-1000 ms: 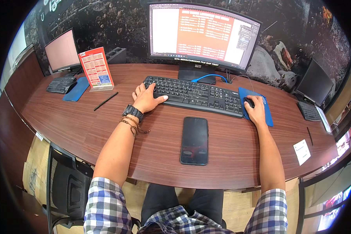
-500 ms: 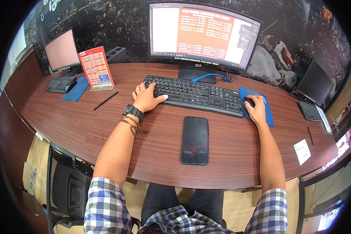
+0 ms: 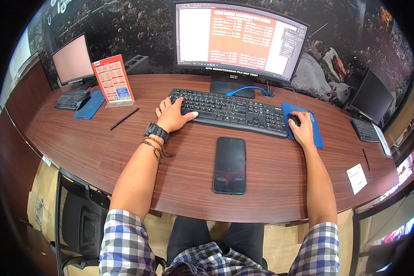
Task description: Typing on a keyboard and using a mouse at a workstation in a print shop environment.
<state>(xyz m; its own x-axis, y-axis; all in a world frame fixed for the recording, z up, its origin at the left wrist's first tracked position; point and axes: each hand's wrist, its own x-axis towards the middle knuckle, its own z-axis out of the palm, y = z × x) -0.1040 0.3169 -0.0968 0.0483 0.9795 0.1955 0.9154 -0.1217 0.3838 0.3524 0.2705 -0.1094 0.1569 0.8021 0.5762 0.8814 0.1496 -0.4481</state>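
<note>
My left hand (image 3: 173,116) rests with its fingers spread on the left end of a black keyboard (image 3: 225,110), the thumb along its near edge. A dark watch and beaded bracelets circle that wrist. My right hand (image 3: 302,128) is wrapped over a small black computer mouse (image 3: 295,120), which my fingers partly cover. Under the mouse lies a blue mouse pad (image 3: 315,138). Beyond the keyboard stands a curved monitor (image 3: 195,39), showing an orange-red page with two columns of white text. A black phone (image 3: 230,165) lies face up between my forearms.
A red and white card in a stand (image 3: 114,80) and a black pen (image 3: 124,118) are on the left of the brown desk (image 3: 184,195). A second monitor (image 3: 72,59) and keyboard (image 3: 71,100) sit farther left. At the right are a dark monitor (image 3: 371,96) and white paper (image 3: 356,179).
On the monitor, the orange-red page looks almost the same, with a slight shift in its text. Both hands have stayed in place.
</note>
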